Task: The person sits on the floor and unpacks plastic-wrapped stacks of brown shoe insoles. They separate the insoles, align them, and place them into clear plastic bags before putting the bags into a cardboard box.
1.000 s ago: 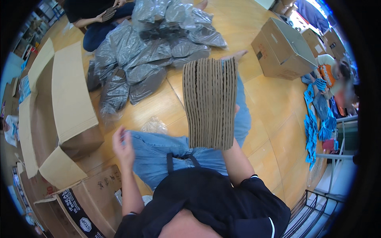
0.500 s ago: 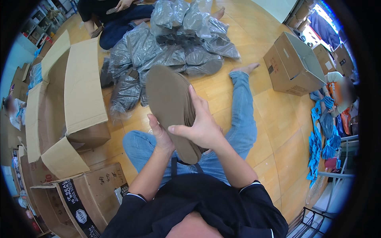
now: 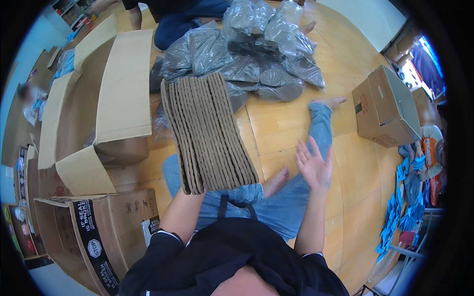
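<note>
A thick stack of brown shoe insoles (image 3: 210, 133) is held up in front of my lap, its many edges turned toward me. My left hand (image 3: 196, 197) bears it from beneath; the stack hides its fingers, and only the wrist and forearm show. My right hand (image 3: 315, 165) is off to the right of the stack, empty, palm up with the fingers spread. Beyond the insoles lies a heap of clear plastic bags (image 3: 247, 64) with similar brown soles inside.
At my left stand a large open carton (image 3: 123, 89) with raised flaps and a second open carton (image 3: 131, 217) with black tape. Another open box (image 3: 380, 106) is at the far right, near blue strips (image 3: 392, 207). A person (image 3: 180, 19) sits behind the bags.
My right hand has let go of the insoles and moved right, opening out. The stack has turned from its flat face to its edges, staying with my left hand. My view has shifted left.
</note>
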Available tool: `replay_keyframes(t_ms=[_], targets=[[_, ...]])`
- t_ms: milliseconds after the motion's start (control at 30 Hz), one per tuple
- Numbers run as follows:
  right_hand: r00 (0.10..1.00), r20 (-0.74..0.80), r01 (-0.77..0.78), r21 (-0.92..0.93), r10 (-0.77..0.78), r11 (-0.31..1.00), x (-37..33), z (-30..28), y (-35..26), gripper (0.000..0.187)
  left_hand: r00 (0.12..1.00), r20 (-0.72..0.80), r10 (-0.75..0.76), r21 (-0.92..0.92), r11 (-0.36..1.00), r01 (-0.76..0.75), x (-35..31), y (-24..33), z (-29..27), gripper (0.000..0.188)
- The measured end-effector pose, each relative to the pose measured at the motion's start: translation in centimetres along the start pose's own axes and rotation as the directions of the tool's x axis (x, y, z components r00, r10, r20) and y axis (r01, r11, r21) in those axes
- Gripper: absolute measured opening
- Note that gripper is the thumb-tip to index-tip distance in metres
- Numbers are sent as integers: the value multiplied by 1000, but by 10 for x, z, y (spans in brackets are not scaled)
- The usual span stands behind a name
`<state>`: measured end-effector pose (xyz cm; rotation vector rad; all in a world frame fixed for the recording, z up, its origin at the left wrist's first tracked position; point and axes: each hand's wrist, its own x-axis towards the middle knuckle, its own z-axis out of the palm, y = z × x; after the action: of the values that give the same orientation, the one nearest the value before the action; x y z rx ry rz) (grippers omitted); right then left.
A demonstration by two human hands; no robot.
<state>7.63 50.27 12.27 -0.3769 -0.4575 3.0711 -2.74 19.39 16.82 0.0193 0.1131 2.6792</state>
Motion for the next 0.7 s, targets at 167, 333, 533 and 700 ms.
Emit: replay_keyframes(t_ms=[167, 333, 533, 700], targets=[[962, -202, 208, 115, -182, 971, -13, -89, -13, 78, 989, 103, -109, -137, 983, 123, 12, -5, 34, 70], [949, -282, 144, -14, -142, 989, 0, -114, -10, 75, 977, 151, -149, -112, 980, 166, 23, -6, 31, 72], [932, -323, 128, -132, -165, 983, -1, -102, -6, 75, 981, 172, -95, 357, 934, 28, -4, 10, -6, 83], [887, -373, 55, -499, -272, 865, 15, -43, 42, 72, 995, -87, -52, 618, 781, 95, -10, -6, -30, 98]])
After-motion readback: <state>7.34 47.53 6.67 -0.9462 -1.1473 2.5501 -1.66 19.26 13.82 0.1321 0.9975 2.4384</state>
